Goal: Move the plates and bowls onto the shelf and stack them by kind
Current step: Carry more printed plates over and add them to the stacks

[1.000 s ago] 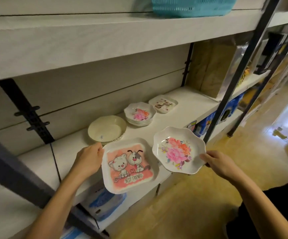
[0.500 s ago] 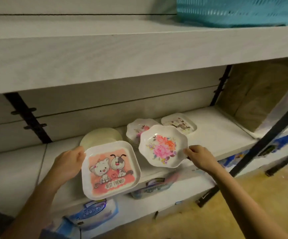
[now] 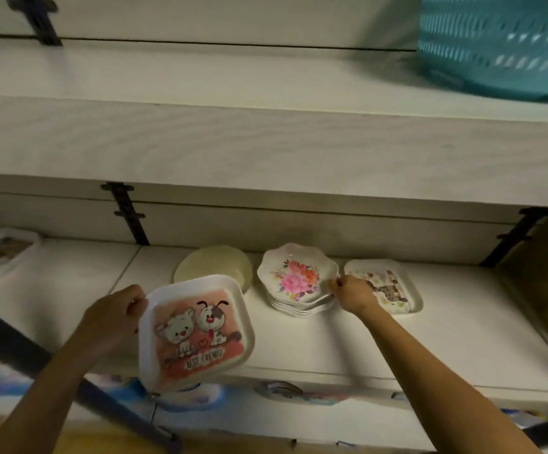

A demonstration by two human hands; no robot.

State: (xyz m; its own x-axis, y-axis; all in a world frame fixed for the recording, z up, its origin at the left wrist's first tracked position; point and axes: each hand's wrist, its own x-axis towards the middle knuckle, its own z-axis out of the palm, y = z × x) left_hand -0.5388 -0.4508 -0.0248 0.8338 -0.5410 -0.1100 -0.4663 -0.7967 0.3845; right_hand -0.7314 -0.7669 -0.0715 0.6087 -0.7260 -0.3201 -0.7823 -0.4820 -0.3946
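The white scalloped flower-print bowl (image 3: 298, 278), airborne half a second ago, now sits atop the stack of matching bowls (image 3: 302, 308), the right hand (image 3: 351, 294) still pinching its rim; left of that stack the left hand (image 3: 115, 319) grips the white square cat-and-dog plate (image 3: 197, 332), not yet shelved.

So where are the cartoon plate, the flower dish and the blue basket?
cartoon plate (image 3: 210, 322), head view, on the printed dog.
flower dish (image 3: 290, 283), head view, on the pink bloom.
blue basket (image 3: 495, 44), head view, on its slatted side.
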